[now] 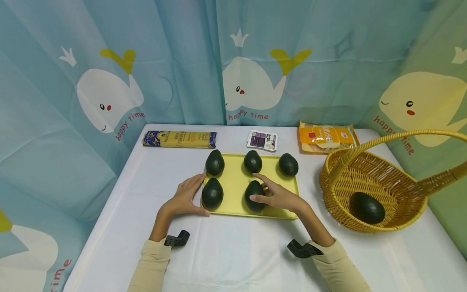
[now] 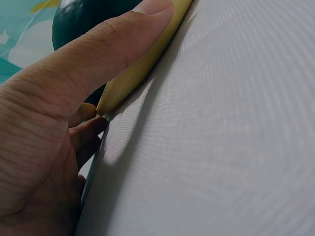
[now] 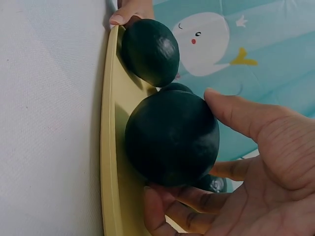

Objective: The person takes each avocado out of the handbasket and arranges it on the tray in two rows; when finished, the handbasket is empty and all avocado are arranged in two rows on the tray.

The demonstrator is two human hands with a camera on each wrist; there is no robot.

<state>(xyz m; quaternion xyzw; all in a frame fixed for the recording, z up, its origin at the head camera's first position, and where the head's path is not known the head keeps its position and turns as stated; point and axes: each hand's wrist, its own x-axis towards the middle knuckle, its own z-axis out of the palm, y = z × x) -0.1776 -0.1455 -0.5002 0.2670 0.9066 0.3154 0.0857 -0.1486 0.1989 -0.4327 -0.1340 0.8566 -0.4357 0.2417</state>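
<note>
My right hand point(image 1: 280, 197) holds a dark green avocado point(image 1: 253, 190) at the front middle of the yellow tray point(image 1: 232, 174). In the right wrist view, thumb and fingers curl round opposite sides of this avocado point(image 3: 170, 137). My left hand point(image 1: 185, 196) rests at the tray's front left corner, its fingers along the left edge and its thumb stretched on the front rim point(image 2: 142, 69). Close to it lies another avocado point(image 1: 212, 193). Several more avocados sit along the tray's back, among them one at the back left point(image 1: 215, 162) and one at the back right point(image 1: 288, 164).
A wicker basket point(image 1: 330, 202) with a tall handle stands right of the tray, one avocado point(image 1: 367, 207) inside. Behind the tray lie a long yellow-and-blue packet point(image 1: 179, 139), a small white-and-purple pouch point(image 1: 262, 140) and an orange bag point(image 1: 326, 138). Curtains point(image 1: 189, 61) enclose the table.
</note>
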